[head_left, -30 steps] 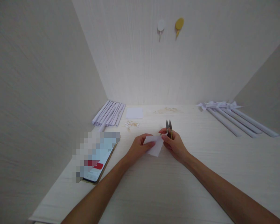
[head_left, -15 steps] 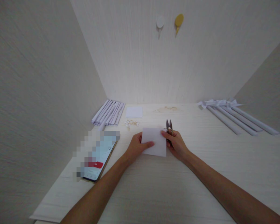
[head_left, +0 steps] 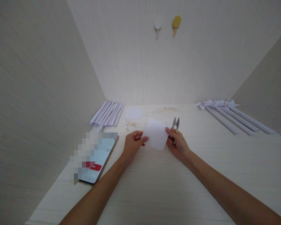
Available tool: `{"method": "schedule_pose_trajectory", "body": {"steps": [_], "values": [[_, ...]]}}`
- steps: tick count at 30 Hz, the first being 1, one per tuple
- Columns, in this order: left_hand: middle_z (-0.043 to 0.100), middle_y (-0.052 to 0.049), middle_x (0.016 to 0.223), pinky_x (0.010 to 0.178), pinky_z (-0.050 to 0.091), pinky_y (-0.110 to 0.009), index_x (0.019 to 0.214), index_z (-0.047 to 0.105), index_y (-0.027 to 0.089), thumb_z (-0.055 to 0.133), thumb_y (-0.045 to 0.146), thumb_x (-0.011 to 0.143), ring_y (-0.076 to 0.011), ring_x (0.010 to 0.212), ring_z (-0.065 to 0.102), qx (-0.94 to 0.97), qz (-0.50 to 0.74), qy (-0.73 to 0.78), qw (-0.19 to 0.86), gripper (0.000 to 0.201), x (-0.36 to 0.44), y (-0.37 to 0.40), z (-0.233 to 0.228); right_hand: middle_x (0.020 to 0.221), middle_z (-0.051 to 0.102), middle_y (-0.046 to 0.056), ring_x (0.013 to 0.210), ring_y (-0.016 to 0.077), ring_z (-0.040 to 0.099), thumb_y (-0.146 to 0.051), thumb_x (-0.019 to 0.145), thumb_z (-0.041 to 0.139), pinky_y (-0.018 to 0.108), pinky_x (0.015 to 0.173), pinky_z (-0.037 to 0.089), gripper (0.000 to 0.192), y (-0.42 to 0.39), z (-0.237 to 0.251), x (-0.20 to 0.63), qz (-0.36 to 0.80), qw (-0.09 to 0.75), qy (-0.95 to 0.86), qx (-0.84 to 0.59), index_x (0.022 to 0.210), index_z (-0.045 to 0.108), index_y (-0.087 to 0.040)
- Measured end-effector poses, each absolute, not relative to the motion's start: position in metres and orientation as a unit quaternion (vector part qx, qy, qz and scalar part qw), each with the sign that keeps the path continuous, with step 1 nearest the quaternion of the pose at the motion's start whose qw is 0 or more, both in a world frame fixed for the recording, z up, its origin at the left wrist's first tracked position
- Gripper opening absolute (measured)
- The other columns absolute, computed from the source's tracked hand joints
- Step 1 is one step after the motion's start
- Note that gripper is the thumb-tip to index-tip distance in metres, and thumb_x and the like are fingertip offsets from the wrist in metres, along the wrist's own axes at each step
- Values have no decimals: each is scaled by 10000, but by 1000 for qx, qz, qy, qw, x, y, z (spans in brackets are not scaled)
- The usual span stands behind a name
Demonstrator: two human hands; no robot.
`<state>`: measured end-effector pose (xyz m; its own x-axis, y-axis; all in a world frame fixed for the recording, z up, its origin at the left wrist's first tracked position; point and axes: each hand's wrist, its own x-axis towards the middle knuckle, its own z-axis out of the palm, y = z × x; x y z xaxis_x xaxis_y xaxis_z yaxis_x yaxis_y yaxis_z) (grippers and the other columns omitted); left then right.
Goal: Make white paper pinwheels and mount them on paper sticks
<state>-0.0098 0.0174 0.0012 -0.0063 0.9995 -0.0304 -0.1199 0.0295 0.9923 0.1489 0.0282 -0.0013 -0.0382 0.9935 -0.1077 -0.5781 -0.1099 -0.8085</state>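
both hands up over the table (head_left: pixel 154 187) now, and the white paper square (head_left: pixel 156 133) has come up with them. a second ago it was small and folded between the fingers, then opened out flat, and now it's tilted like a diamond, one corner pointing up toward the back wall. left hand (head_left: pixel 131 144) pinches the left corner, thumb on top, a narrow grip. right hand (head_left: pixel 178 144) pinches the right edge and has the thread snips (head_left: pixel 175 125) tucked in the same grip, blades poking up past the fingers and slightly parted; they've swung a little right with the hand. my read: the sheet has been unfolded and turned, so the snips aren't on the paper yet, just parked beside it.

around them, a bundle of rolled paper sticks (head_left: pixel 107 113) back left, another white square (head_left: pixel 132 113) flat behind, a small heap of pale scraps (head_left: pixel 129 125) just past the left hand. finished paper pieces on long sticks (head_left: pixel 234 117) lie at the right. a phone (head_left: pixel 96 159) sits near left, two hooks on the wall, white (head_left: pixel 157 24) and yellow (head_left: pixel 176 22).
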Motion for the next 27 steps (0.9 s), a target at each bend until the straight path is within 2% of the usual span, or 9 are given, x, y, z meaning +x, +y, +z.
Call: {"method": "schedule_pose_trajectory", "body": {"steps": [8,14,17,23,25,27], "values": [[508,34,408,397,306,-180,580,569,128,645,302,575,-56,379,420,512,501,511,476,190,-12,18,0,339,334,-98,288,-2,219,-256,530,707,122,253,110,335,29,-2,150,662,602,-286,-342,495,386,-167],[459,40,413,375,268,-186,528,563,130,619,361,585,-57,378,373,567,430,499,494,244,-10,15,-1,326,317,-103,285,3,206,-259,511,712,137,255,101,302,27,-2,149,656,582,-316,-363,507,424,-168],[402,48,388,368,236,-188,472,546,126,625,392,570,-49,370,325,564,431,500,496,294,-10,15,-1,355,311,-106,295,5,193,-261,503,711,152,259,88,258,28,-2,150,631,601,-327,-366,548,475,-165],[483,23,459,390,242,-189,554,609,118,655,398,526,-56,408,354,533,450,470,541,285,-10,14,2,343,268,-110,298,11,174,-278,540,687,173,282,84,226,30,-1,152,566,635,-343,-399,554,494,-161],[471,25,443,392,243,-190,530,599,118,658,401,520,-57,403,353,524,455,464,550,290,-10,14,2,375,319,-98,299,14,180,-333,581,656,181,291,84,223,30,0,155,550,637,-358,-405,602,511,-164],[459,27,431,391,239,-191,512,591,120,658,409,515,-59,399,350,516,459,464,554,297,-10,14,2,499,455,-58,315,20,229,-424,649,577,188,298,100,256,31,0,160,524,635,-394,-409,687,523,-177]]}}
